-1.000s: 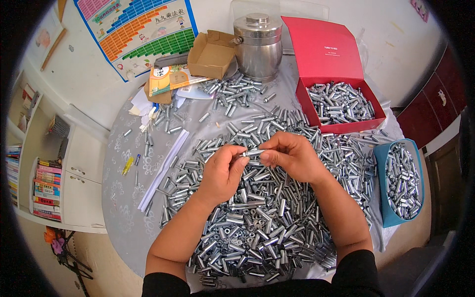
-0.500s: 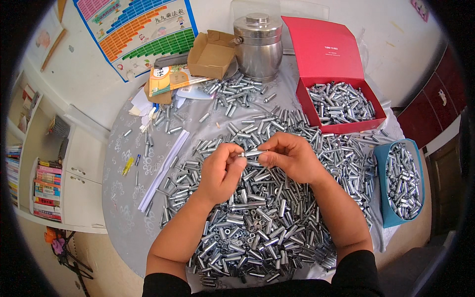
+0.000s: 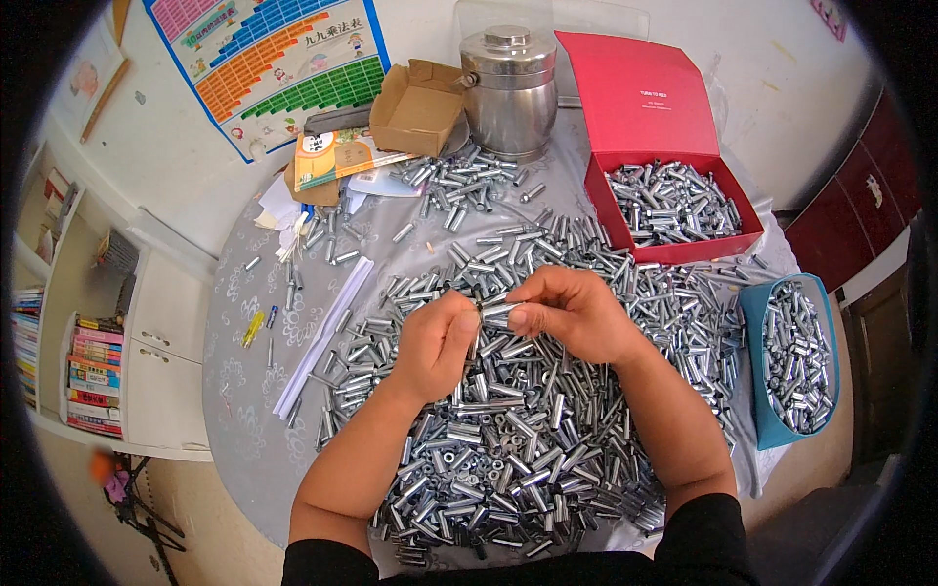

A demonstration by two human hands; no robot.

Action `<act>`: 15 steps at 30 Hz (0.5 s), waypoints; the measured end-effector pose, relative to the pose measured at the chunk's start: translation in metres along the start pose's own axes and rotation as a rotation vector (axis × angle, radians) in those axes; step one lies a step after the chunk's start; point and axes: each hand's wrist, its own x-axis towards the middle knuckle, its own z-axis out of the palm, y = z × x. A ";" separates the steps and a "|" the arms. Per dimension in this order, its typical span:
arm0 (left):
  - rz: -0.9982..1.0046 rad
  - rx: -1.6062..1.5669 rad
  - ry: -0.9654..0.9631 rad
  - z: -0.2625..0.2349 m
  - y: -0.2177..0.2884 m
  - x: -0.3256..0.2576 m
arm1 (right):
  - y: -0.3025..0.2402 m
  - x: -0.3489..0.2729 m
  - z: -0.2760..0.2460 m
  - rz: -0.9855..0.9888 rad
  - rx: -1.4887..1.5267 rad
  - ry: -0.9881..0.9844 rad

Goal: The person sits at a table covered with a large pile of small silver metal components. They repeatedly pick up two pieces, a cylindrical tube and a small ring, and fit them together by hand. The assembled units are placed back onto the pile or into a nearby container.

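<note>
Left hand [image 3: 433, 346] has curled inward; its fingers and the right hand's [image 3: 578, 313] pinch a metal piece [image 3: 498, 310], apparently a bolt.

From my remote station I have the left hand [image 3: 437, 340] and right hand [image 3: 567, 311] over the heap of bolts [image 3: 513, 400] mid-way across the counter [image 3: 249, 376], one bolt [image 3: 499, 309] between them. Washers [image 3: 469, 470] lie in the heap's near part. Behind and right of the heap, a box [image 3: 699, 251] holds more bolts, its lid [image 3: 645, 98] raised at the back; a bin [image 3: 754, 337] of bolts sits at the counter's right edge. At the rear I see a pot [image 3: 506, 103], a carton [image 3: 405, 127] to its left, bolts in front. A strip [image 3: 323, 337] lies left of the heap; past the counter's left side, a bookcase [image 3: 168, 386] holds books [image 3: 93, 381]. A chart [image 3: 283, 73] hangs on the wall [image 3: 772, 107] behind.
</note>
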 end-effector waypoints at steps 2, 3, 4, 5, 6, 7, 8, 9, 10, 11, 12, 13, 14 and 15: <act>-0.009 -0.029 0.025 0.001 0.004 0.000 | -0.004 -0.001 0.001 0.029 0.060 0.036; -0.029 -0.021 0.031 0.004 0.010 0.001 | -0.005 -0.001 0.001 0.043 0.090 0.054; -0.049 -0.012 0.038 0.006 0.014 0.002 | -0.004 -0.001 0.000 0.038 0.081 0.055; -0.037 0.013 0.022 0.005 0.009 0.002 | -0.002 -0.001 0.000 0.034 0.072 0.056; -0.025 0.042 0.009 0.003 0.002 0.001 | -0.002 -0.001 0.000 0.027 0.066 0.054; -0.013 0.071 -0.005 0.002 -0.001 0.001 | -0.003 -0.001 0.001 0.030 0.064 0.053; -0.014 0.004 0.037 0.003 0.000 0.001 | -0.004 -0.001 0.001 0.033 0.063 0.053; -0.015 -0.064 0.078 0.007 0.001 0.001 | -0.005 -0.001 0.001 0.038 0.062 0.053; -0.017 -0.133 0.119 0.009 0.001 0.001 | -0.004 -0.001 0.001 0.036 0.080 0.052; 0.001 -0.052 0.074 0.007 0.001 0.001 | -0.003 -0.001 0.000 0.035 0.098 0.052; 0.018 0.028 0.029 0.003 0.000 0.002 | -0.002 0.000 0.000 0.034 0.116 0.051; 0.035 0.109 -0.017 0.002 0.000 0.002 | -0.002 0.000 -0.001 0.032 0.112 0.046; 0.034 0.045 0.005 0.002 0.000 0.001 | -0.002 0.000 -0.001 0.030 0.107 0.042; 0.034 -0.019 0.027 0.002 0.000 0.001 | -0.002 0.000 -0.001 0.028 0.102 0.038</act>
